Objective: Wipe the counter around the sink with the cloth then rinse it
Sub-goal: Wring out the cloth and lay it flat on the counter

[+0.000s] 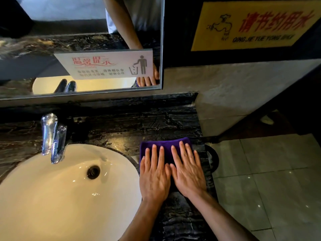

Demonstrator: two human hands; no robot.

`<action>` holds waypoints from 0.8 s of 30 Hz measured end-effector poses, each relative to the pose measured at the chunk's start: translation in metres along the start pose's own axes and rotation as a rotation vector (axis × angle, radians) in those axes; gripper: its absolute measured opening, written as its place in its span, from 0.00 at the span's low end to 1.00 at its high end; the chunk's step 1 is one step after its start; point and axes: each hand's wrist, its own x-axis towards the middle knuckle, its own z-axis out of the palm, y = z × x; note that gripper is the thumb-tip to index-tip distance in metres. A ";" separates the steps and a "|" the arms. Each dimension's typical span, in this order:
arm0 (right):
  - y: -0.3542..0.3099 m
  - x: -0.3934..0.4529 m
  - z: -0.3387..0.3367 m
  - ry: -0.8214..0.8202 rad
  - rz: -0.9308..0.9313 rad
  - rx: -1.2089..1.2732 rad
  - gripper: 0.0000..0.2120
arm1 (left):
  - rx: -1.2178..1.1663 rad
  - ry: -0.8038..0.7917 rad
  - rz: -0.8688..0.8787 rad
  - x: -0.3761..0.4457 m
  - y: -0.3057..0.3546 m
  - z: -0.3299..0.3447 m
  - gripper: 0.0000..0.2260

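A folded purple cloth [166, 145] lies flat on the dark marble counter [156, 122], on the strip to the right of the white oval sink [52, 188]. My left hand [154, 176] and my right hand [187, 173] rest side by side on top of the cloth, palms down and fingers spread, pressing it against the counter. Only the cloth's far edge shows beyond my fingertips. A chrome tap [52, 136] stands at the sink's back left, with no water running from it.
The counter's right edge [208, 171] drops to a tiled floor [269, 180], close to my right hand. A dark round bin rim [212, 157] sits just past that edge. A mirror [78, 40] with a notice sticker runs along the back wall, and a yellow sign [251, 25] hangs at the upper right.
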 end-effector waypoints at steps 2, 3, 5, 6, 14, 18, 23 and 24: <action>-0.004 0.019 -0.003 -0.012 0.003 -0.003 0.29 | -0.007 0.008 -0.025 0.017 -0.004 -0.003 0.28; -0.006 0.027 -0.005 -0.014 0.011 -0.001 0.29 | -0.006 0.012 -0.034 0.026 -0.007 -0.005 0.28; -0.011 0.046 -0.008 -0.008 0.034 0.009 0.29 | -0.004 0.032 -0.048 0.043 -0.012 -0.007 0.27; -0.013 0.056 -0.010 -0.007 0.043 0.011 0.29 | -0.005 0.037 -0.054 0.053 -0.015 -0.009 0.27; -0.018 0.111 -0.016 -0.043 0.037 0.006 0.31 | -0.045 0.012 -0.036 0.106 -0.031 -0.023 0.28; -0.022 0.116 -0.023 -0.023 0.030 -0.015 0.32 | -0.006 0.057 -0.023 0.114 -0.038 -0.029 0.26; -0.020 0.124 -0.022 -0.017 -0.043 0.029 0.33 | 0.007 0.046 -0.026 0.113 -0.051 -0.025 0.28; -0.016 0.123 -0.019 -0.018 -0.055 0.024 0.32 | -0.004 0.043 -0.041 0.113 -0.050 -0.026 0.29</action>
